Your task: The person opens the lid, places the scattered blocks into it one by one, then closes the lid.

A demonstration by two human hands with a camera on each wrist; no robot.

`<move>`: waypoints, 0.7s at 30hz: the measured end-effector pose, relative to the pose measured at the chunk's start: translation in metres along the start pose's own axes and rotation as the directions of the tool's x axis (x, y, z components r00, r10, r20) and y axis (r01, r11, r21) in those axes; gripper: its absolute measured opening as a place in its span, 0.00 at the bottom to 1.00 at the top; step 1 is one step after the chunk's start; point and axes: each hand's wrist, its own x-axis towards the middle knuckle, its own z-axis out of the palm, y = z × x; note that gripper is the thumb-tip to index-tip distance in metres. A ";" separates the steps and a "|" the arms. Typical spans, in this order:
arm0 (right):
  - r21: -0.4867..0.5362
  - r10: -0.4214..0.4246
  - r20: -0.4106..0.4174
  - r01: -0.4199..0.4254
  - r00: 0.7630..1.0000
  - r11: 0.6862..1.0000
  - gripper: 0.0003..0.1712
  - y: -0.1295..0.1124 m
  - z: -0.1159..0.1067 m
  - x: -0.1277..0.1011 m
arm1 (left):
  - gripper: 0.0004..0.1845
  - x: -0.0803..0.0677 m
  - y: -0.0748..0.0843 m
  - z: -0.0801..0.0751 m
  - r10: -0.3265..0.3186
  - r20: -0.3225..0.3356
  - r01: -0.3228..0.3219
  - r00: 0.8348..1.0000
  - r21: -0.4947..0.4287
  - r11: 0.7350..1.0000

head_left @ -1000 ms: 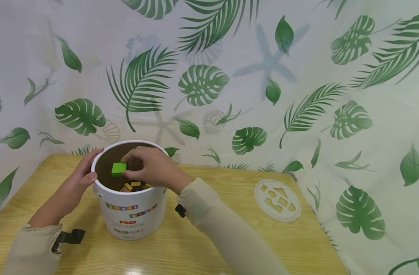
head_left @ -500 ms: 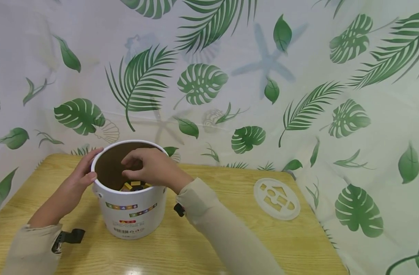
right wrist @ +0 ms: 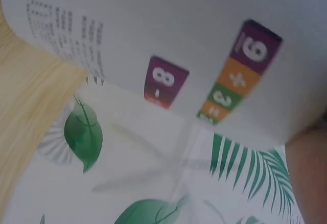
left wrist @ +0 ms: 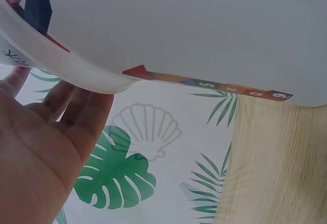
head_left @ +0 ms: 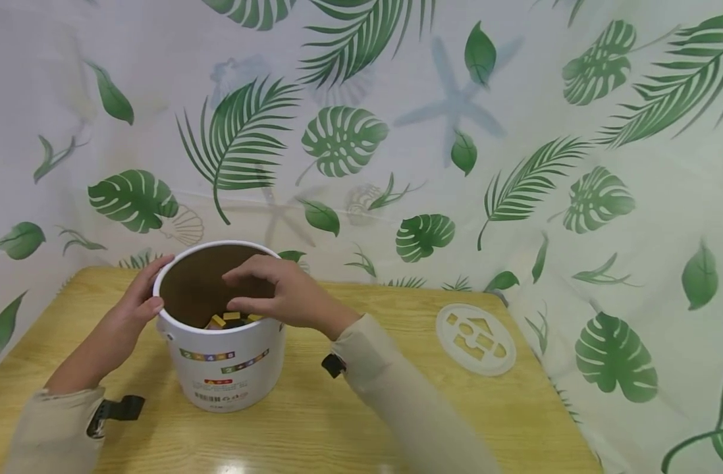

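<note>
Lower left of the frame, my left hand (head_left: 133, 309) cupping the white bucket (head_left: 222, 368) rim, fingers curled on it, my right hand (head_left: 278, 293) arched over its mouth, loosely curled, empty, blocks (head_left: 231, 320) inside, cutout lid (head_left: 476, 338) further right.
</note>
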 end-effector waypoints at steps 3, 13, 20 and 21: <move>0.015 -0.028 0.033 0.028 0.999 1.000 0.23 0.004 -0.011 -0.015 | 0.33 0.000 0.000 -0.001 0.009 -0.002 -0.009 1.000 0.001 1.000; -0.002 0.114 -0.192 -0.116 0.975 0.993 0.20 0.056 -0.052 -0.100 | 0.33 0.000 0.000 -0.002 -0.021 0.006 0.021 1.000 -0.007 1.000; 0.044 0.449 -0.217 -0.451 0.867 0.892 0.26 0.099 -0.078 -0.177 | 0.34 0.001 0.000 -0.001 -0.022 0.009 0.022 1.000 -0.011 1.000; 0.035 0.478 -0.226 -0.483 0.849 0.875 0.28 0.105 -0.081 -0.188 | 0.34 0.001 0.000 0.000 -0.020 0.009 0.020 1.000 -0.014 1.000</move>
